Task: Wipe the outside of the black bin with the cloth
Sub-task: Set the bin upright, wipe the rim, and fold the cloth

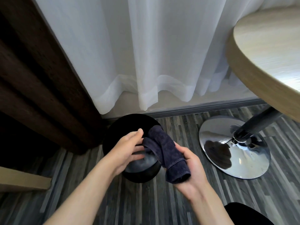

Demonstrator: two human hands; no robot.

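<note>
Here, dark folded cloth (167, 153) over black bin (113, 132)

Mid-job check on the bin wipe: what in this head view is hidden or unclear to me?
- Black bin outer wall: mostly out of sight from above; the dark cabinet shadows its left side, so no dirt or wiped areas show.
- Bin inside: partly covered by the left hand and the cloth.
- Right hand grip: fingers hidden under the cloth.
- Table: cut off by the right edge, blurred.
</note>
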